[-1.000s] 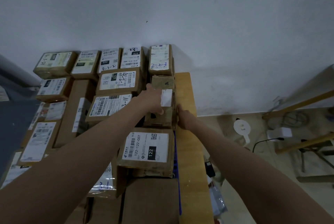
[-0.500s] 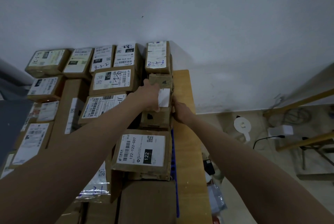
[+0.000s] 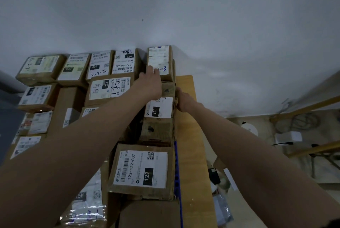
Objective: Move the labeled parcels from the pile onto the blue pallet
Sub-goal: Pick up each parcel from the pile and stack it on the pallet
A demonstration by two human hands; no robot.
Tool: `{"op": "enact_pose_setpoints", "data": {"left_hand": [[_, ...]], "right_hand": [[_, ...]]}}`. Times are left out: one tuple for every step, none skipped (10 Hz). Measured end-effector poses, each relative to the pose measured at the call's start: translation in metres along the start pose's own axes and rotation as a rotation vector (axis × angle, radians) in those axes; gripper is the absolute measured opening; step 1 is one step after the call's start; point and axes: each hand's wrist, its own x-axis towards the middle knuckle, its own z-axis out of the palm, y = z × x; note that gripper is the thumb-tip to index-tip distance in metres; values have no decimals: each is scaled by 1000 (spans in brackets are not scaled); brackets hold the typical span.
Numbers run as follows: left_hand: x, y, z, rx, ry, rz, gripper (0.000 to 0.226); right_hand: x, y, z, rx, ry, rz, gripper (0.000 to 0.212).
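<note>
A long cardboard parcel with a white "220" label (image 3: 159, 110) lies in the right-hand row of parcels, over the blue pallet, whose edge (image 3: 177, 165) shows beside it. My left hand (image 3: 151, 82) lies flat across the parcel's far end, with its fingertips on the "2-3-3" parcel (image 3: 159, 58) behind it. My right hand (image 3: 184, 102) grips the 220 parcel's right side. Nearer to me sits a parcel labeled "122-122-C07" (image 3: 142, 169).
Several labeled parcels fill the space to the left, among them "4-3-2" (image 3: 99, 65) and "070" (image 3: 125, 60). A wooden board (image 3: 192, 154) runs along the pallet's right side. A white wall stands behind. Cables, a white device (image 3: 289, 136) and wooden bars lie on the floor at right.
My left hand has slid forward off the 220 label onto the parcel's far end and the box behind. The parcel has settled into the row, and my right hand stays at its side.
</note>
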Motion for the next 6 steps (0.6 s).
{"op": "enact_pose_setpoints", "data": {"left_hand": [[-1,3,8,-1,-30,2,79],[-2,3,13,-10,-27,0,83],[-3,2,14,-21,-21,-9,83],[-5,1,10,-38,-27,-11,83],[-9,-1,10,-39,-27,4,86],[-16,-4,9,-60,-14,8,90]], "right_hand": [[5,-2,4,14,-9,-15,64],[4,-2,6,8,-6,-30,63],[4,-1,3,4,-23,-40,68],[-5,-4,-7,-4,-44,-25,73],[-15,-7,-14,-40,-40,11,72],[-28,-15,-24,-43,-25,44,61]]}}
